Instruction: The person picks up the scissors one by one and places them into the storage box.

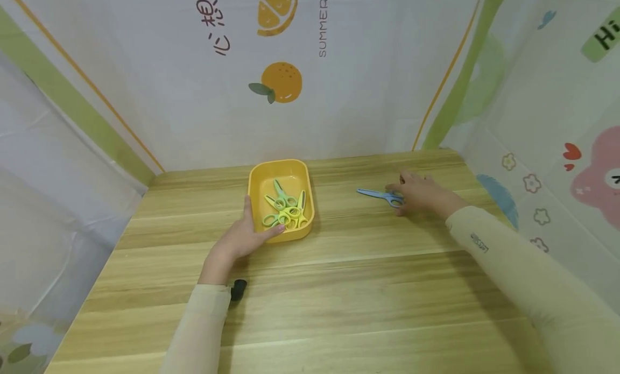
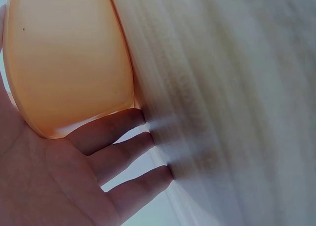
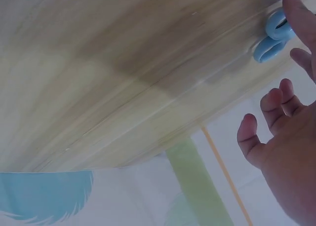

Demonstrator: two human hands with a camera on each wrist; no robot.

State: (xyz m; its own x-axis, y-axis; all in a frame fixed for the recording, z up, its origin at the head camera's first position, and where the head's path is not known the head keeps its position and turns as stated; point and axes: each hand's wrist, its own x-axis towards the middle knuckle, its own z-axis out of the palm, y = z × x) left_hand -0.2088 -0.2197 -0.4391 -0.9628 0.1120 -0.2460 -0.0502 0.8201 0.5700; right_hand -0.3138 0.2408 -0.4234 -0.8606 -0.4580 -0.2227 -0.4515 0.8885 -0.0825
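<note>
A yellow tray stands on the table, with several green and yellow scissors lying in it. My left hand holds the tray's near left corner: the thumb lies over the near rim and the fingers run along the outside. In the left wrist view, fingertips meet the tabletop beside the tray. Right of the tray lies a pair of blue scissors, blades pointing left. My right hand is over their handles, thumb and fingers apart, other fingers loosely bent.
The wooden table ends at the back against a white printed curtain. More printed cloth hangs at both sides. A black wrist piece sits at my left cuff.
</note>
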